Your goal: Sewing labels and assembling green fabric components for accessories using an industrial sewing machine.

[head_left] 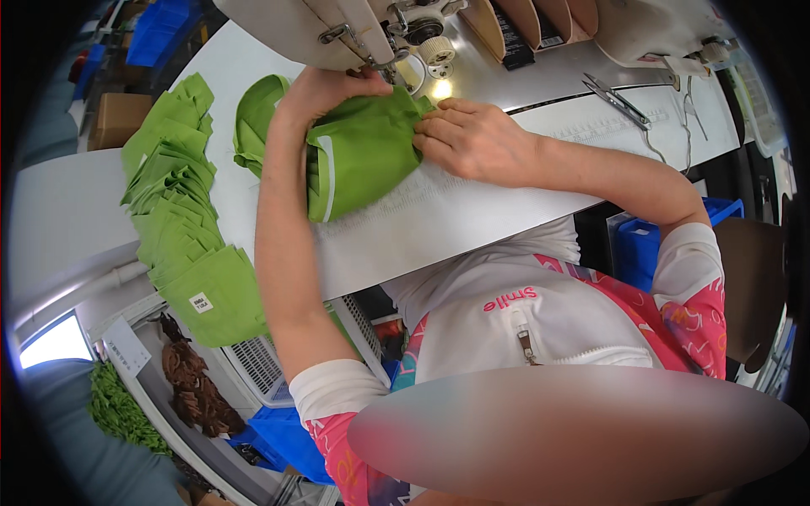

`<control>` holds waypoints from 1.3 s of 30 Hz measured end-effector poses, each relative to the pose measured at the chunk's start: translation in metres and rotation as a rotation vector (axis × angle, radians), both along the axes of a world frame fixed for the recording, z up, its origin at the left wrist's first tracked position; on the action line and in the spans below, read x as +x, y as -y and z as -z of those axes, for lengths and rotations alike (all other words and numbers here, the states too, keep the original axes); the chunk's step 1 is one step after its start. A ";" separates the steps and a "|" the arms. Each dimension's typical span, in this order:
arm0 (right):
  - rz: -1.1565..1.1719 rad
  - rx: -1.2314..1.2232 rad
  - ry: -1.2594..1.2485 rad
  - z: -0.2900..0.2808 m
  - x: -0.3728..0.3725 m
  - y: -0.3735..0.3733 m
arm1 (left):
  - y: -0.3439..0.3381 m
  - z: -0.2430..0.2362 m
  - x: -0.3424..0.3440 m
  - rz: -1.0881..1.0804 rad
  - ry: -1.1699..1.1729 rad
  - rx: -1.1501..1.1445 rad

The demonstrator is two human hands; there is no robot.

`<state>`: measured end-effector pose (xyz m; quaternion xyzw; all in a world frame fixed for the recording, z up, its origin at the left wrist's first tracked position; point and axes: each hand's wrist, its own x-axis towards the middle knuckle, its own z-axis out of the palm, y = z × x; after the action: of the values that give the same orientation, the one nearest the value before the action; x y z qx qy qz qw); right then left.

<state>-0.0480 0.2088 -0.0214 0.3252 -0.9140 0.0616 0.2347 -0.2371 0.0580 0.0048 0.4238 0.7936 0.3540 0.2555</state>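
Observation:
A bright green fabric piece (367,148), folded over and edged with a pale strip, lies on the white sewing table under the head of a sewing machine (325,29). At its far left side my left hand (325,94) is closed on the cloth, with its fingertips close to the presser foot; some fingers are hidden. The curled fingers of my right hand (481,143) pinch the cloth's right edge, near the lit metal bed. A looped green part (257,118) of cloth lies to the left of my left wrist. The stitching point is mostly hidden.
Overlapping green fabric pieces (177,202) hang down the table's left edge. Thread snips (620,103) and tweezers (693,108) lie at the right. A cardboard holder (506,25) stands behind. A ruler strip (380,207) runs along the table, and a blue bin (637,251) sits below.

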 end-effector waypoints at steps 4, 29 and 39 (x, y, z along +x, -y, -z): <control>0.016 -0.056 -0.121 0.005 -0.008 -0.002 | -0.002 0.004 -0.009 -0.062 0.037 -0.018; 0.080 -0.141 -0.003 0.011 -0.012 -0.009 | 0.027 -0.044 0.051 -0.002 -0.493 -0.041; -0.037 -0.248 0.032 0.009 -0.020 -0.023 | 0.036 0.033 0.097 -0.104 -0.723 0.321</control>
<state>-0.0683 0.2315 -0.0301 0.3097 -0.8968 0.1836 0.2571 -0.1397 0.0223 -0.0277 0.5151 0.7872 0.3140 -0.1280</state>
